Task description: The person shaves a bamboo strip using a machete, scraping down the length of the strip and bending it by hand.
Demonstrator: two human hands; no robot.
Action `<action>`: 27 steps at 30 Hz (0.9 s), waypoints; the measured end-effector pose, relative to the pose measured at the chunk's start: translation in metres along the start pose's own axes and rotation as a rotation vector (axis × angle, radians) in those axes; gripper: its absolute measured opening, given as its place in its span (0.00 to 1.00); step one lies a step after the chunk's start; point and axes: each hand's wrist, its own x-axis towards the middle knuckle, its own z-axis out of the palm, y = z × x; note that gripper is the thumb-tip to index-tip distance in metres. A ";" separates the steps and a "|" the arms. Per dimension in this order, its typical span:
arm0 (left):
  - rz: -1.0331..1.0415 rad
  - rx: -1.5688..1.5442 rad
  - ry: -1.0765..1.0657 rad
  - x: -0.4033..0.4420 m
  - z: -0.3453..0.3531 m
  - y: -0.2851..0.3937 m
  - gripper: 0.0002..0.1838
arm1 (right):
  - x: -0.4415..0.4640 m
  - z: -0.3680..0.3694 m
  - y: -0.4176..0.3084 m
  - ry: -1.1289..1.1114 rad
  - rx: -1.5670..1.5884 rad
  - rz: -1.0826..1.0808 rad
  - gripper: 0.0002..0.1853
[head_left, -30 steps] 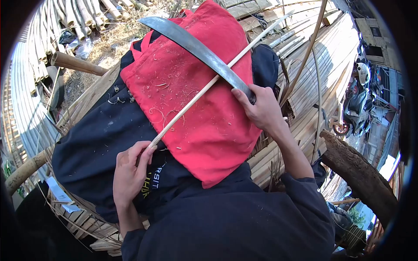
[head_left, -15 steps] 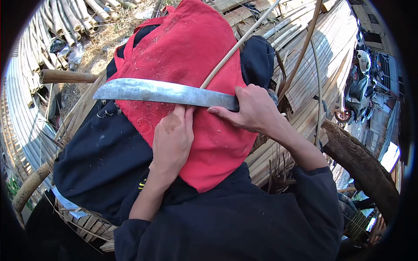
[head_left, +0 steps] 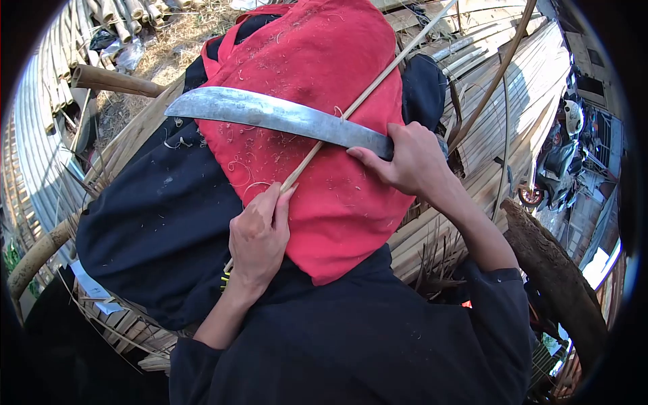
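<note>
Red cloth (head_left: pixel 317 74) w/ shavings (head_left: pixel 278 156) under blade (head_left: pixel 270 111) & strip (head_left: pixel 373 86), bamboo poles (head_left: pixel 61 74) bkgd.

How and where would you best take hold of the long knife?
Probably by the handle end, from the person's right: the long knife points its tip left over the red cloth, and the right hand wraps its other end. Coming from there should avoid the broad metal.
</note>
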 end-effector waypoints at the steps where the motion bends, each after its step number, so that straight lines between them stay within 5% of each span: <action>1: -0.019 0.023 0.001 -0.009 -0.007 -0.002 0.07 | 0.000 -0.001 -0.001 -0.003 0.011 0.018 0.42; 14: -0.066 0.489 -0.087 -0.194 -0.184 -0.057 0.05 | 0.024 -0.002 0.046 0.184 0.149 0.187 0.40; 19: -0.015 0.356 0.006 -0.140 -0.145 -0.042 0.04 | 0.009 0.006 0.028 0.109 0.385 0.213 0.42; 27: 0.047 0.154 0.024 0.027 0.019 0.029 0.09 | -0.018 0.001 -0.006 0.012 0.113 0.150 0.44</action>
